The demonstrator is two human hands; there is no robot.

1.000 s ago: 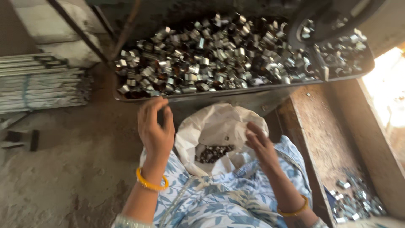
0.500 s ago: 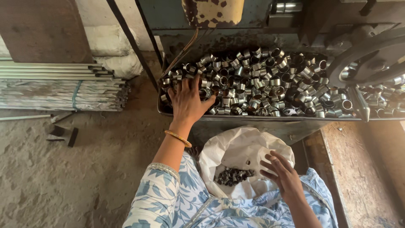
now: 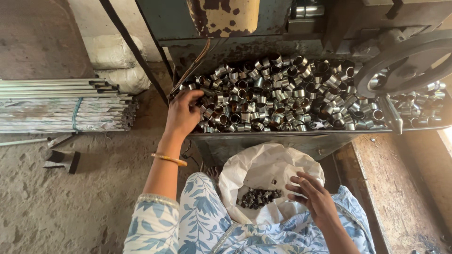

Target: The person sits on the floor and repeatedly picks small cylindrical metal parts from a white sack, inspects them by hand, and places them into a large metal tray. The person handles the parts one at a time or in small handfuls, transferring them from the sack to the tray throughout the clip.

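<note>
Gripping a few short metal rings [image 3: 245, 110] at the tray's [image 3: 282, 136] near edge, the left hand [image 3: 182, 115] is closing on them. Right hand [image 3: 314, 196], fingers loosely spread, is holding the white sack's [image 3: 263, 164] rim; only a small heap is lying inside, most remaining.

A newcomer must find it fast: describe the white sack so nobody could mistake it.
Start at the long metal tray heaped with short shiny metal rings, where the left hand reaches in. Directly below its front edge, on the person's lap, sits the white sack, its mouth held open by the right hand. It is the only soft white container with a small pile of rings inside.
</note>
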